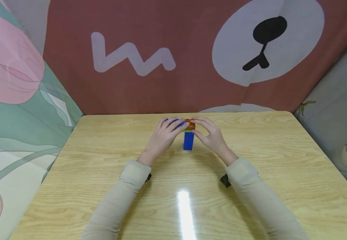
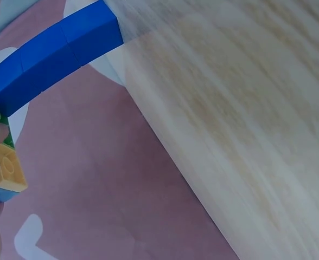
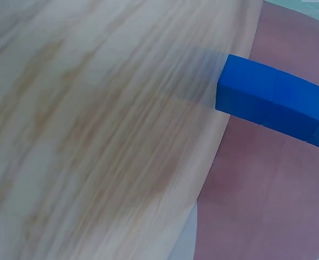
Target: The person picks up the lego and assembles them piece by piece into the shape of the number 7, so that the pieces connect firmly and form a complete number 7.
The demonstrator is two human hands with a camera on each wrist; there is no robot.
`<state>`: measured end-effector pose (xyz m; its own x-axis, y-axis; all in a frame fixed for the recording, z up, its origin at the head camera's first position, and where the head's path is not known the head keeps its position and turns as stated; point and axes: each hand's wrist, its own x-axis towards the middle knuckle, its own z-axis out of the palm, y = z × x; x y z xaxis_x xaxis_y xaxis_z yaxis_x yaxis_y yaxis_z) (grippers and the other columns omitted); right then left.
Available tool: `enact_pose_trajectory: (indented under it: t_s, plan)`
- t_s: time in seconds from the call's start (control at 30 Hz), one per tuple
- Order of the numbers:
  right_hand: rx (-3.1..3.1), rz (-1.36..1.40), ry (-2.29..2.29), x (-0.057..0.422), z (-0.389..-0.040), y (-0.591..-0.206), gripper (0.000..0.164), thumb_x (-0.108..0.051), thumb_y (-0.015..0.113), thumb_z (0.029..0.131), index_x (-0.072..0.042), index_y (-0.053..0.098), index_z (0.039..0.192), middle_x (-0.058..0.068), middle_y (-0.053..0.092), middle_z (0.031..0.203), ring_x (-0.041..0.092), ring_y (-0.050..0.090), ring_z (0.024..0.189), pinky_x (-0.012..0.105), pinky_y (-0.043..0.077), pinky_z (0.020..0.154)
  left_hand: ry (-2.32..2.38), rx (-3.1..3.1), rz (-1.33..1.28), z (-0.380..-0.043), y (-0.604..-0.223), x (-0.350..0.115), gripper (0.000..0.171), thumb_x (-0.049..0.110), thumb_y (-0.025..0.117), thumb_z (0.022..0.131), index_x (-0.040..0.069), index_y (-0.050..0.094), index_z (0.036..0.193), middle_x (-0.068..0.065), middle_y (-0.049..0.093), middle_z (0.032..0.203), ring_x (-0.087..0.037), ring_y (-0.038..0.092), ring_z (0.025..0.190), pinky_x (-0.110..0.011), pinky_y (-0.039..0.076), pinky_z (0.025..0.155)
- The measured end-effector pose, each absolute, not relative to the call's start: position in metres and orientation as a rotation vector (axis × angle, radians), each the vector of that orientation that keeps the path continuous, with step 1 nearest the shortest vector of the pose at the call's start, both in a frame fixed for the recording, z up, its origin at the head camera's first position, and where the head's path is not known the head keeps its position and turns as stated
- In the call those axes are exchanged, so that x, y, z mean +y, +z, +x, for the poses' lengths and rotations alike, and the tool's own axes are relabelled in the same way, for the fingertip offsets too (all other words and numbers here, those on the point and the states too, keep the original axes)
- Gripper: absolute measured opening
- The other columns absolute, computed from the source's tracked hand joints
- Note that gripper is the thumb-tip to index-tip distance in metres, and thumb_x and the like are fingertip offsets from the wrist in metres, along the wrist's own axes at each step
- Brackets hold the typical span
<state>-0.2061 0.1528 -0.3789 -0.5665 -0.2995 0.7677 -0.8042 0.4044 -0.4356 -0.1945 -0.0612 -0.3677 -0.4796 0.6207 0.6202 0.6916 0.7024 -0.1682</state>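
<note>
A column of stacked blue toy bricks (image 1: 188,141) stands upright on the table. On top of it sits a thin green piece (image 1: 187,131), with an orange brick (image 1: 191,126) above. My left hand (image 1: 162,139) holds the left part of the top, where blue studs show between its fingers. In the left wrist view, one of its digits touches the green piece beside a yellow-orange brick (image 2: 8,168) and another blue brick (image 2: 1,194). My right hand (image 1: 213,137) pinches the right side of the top, index finger above and thumb lower. The right wrist view shows only the column.
The wooden table (image 1: 101,186) reaches back to a reddish-brown printed cloth (image 1: 191,90). Patterned cloth also hangs at the left and right. A strip of light is reflected near the table's front.
</note>
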Motion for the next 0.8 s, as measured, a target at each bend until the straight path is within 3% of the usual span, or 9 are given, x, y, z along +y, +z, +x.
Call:
enact_pose_trajectory:
  t_s: [0.07, 0.17, 0.33, 0.53, 0.8]
  plan:
    - [-2.112, 0.904, 1.145, 0.153, -0.206, -0.378, 0.048, 0.008, 0.076, 0.073, 0.010, 0.059, 0.118, 0.025, 0.061, 0.119, 0.037, 0.059, 0.108, 0.039, 0.054, 0.093, -0.125, -2.246, -0.995, -0.194, -0.367, -0.062, 0.047, 0.004, 0.065, 0.089, 0.020, 0.057, 0.132, -0.001, 0.059, 0.133, -0.024, 0.055, 0.122, -0.045, 0.047, 0.104]
    - [-2.225, 0.830, 1.264, 0.154, -0.206, -0.376, 0.053, 0.004, 0.074, 0.077, 0.009, 0.053, 0.126, 0.026, 0.058, 0.123, 0.037, 0.058, 0.111, 0.046, 0.054, 0.091, -0.109, -2.256, -0.994, -0.193, -0.365, -0.063, 0.048, 0.003, 0.064, 0.089, 0.021, 0.057, 0.132, 0.000, 0.059, 0.134, -0.023, 0.054, 0.124, -0.044, 0.046, 0.105]
    - [-2.422, 0.697, 1.451, 0.157, -0.205, -0.374, 0.046, -0.003, 0.069, 0.086, 0.005, 0.054, 0.128, 0.023, 0.061, 0.120, 0.036, 0.060, 0.111, 0.045, 0.053, 0.094, -0.138, -2.282, -1.013, -0.194, -0.365, -0.065, 0.049, 0.013, 0.068, 0.088, 0.020, 0.054, 0.135, 0.000, 0.058, 0.135, -0.022, 0.054, 0.125, -0.042, 0.043, 0.108]
    - [-2.479, 0.632, 1.564, 0.158, -0.204, -0.373, 0.046, -0.009, 0.067, 0.088, 0.003, 0.053, 0.130, 0.023, 0.061, 0.121, 0.036, 0.060, 0.113, 0.045, 0.051, 0.097, -0.402, -2.281, -1.033, -0.198, -0.365, -0.072, 0.056, 0.018, 0.074, 0.084, 0.009, 0.053, 0.135, -0.008, 0.059, 0.134, -0.025, 0.053, 0.125, -0.041, 0.043, 0.109]
    - [-2.511, 0.585, 1.596, 0.158, -0.203, -0.372, 0.046, -0.011, 0.067, 0.089, 0.001, 0.053, 0.132, 0.021, 0.060, 0.123, 0.034, 0.058, 0.115, 0.045, 0.051, 0.098, -0.878, -2.378, -0.799, -0.198, -0.367, -0.089, 0.065, 0.017, 0.075, 0.082, 0.002, 0.045, 0.139, -0.016, 0.051, 0.137, -0.030, 0.049, 0.128, -0.041, 0.044, 0.108]
